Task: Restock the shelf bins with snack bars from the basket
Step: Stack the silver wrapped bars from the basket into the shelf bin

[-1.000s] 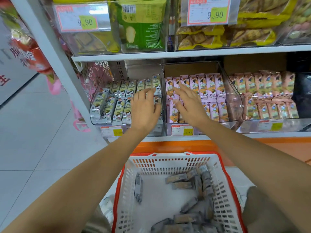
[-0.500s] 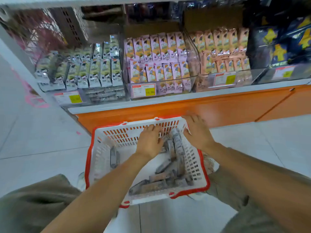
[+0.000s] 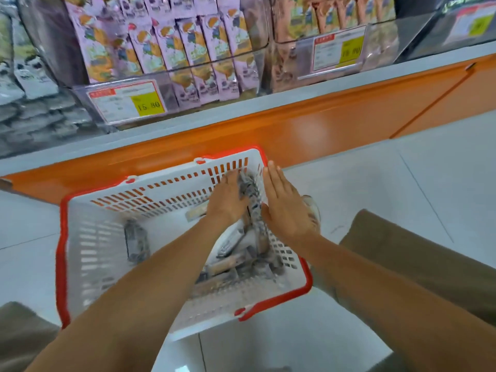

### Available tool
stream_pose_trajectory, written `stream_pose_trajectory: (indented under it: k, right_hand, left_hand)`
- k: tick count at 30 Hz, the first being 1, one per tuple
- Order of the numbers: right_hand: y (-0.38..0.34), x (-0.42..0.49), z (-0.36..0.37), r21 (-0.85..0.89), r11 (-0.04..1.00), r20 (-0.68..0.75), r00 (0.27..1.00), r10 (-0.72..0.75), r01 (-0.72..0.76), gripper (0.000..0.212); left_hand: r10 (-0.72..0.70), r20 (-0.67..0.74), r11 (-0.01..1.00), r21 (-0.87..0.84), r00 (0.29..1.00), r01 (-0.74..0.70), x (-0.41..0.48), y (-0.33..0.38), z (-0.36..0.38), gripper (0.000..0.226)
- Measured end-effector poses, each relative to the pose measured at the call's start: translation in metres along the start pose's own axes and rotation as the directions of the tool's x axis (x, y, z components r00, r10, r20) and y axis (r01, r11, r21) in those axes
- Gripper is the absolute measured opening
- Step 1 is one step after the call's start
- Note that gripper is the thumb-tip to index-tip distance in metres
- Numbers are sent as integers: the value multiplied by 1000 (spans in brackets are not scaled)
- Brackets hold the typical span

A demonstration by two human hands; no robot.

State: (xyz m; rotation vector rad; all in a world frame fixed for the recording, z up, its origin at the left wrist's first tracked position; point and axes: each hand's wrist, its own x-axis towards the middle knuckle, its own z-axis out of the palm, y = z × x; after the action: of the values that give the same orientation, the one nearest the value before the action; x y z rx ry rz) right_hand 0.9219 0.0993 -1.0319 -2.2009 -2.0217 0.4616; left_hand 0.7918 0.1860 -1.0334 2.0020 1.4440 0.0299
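Note:
A white basket with a red rim point(image 3: 80, 264) stands on the floor below the shelf. Several grey-wrapped snack bars point(image 3: 228, 267) lie in its right half, and one bar point(image 3: 137, 242) lies apart at the left. My left hand point(image 3: 228, 202) and my right hand point(image 3: 284, 208) are at the basket's far right corner. Both palms face each other and press a blurred bunch of grey bars point(image 3: 252, 191) between them. The right hand's fingers are straight along the basket wall. Above, the shelf bin of grey-and-white bars point(image 3: 32, 84) shows at the far left.
A clear bin of pink-wrapped bars point(image 3: 171, 49) with a price tag point(image 3: 128, 100) sits above the basket, and a bin of orange-wrapped bars point(image 3: 335, 17) to its right. The orange shelf base point(image 3: 322, 124) runs behind the basket. My knees in olive trousers point(image 3: 402, 259) flank it.
Both hands came down from the shelf bins into the basket. They have closed in from either side on a bunch of grey bars at its far right corner.

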Motion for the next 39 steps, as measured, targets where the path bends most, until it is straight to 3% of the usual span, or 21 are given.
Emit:
stream_pose_trajectory:
  k: [5, 11, 18, 22, 25, 29, 32, 34, 39]
  right_hand:
    - [4, 1, 4, -19, 999, -30, 999, -44, 44, 73]
    - [3, 0, 4, 5, 1000, -50, 998, -30, 30, 67]
    - [5, -1, 4, 29, 1000, -54, 999, -10, 12, 67]
    - [6, -2, 2, 34, 999, -54, 999, -6, 8, 68]
    - [7, -2, -1, -6, 1000, -15, 1000, -5, 5, 70]
    - [-1, -5, -12, -24, 996, 25, 996, -88, 88, 72]
    - [-25, -6, -25, 145, 974, 105, 976, -191, 175, 71]
    - [-45, -6, -36, 259, 950, 84, 975, -205, 177, 60]
    - [-77, -9, -69, 344, 907, 26, 963, -268, 243, 38]
  left_hand:
    - [49, -9, 999, -10, 999, -49, 19, -5, 15, 73]
    - [38, -54, 994, 102, 998, -32, 15, -14, 31, 67]
    - [-62, -143, 995, -83, 988, 51, -5, -29, 23, 32]
    - [-206, -226, 941, -311, 952, 130, -20, -36, 8, 28]
    - [-237, -173, 835, -540, 956, 109, -33, -48, -5, 13]
    - [-206, -127, 722, -689, 970, 63, -56, -52, -39, 20]
    - [-214, -103, 628, -776, 971, 56, -78, -50, -62, 21]
    - [-186, -71, 587, -808, 980, 53, -94, -49, -76, 25]
    - [-106, 77, 608, -784, 991, 126, -132, -49, -110, 23]
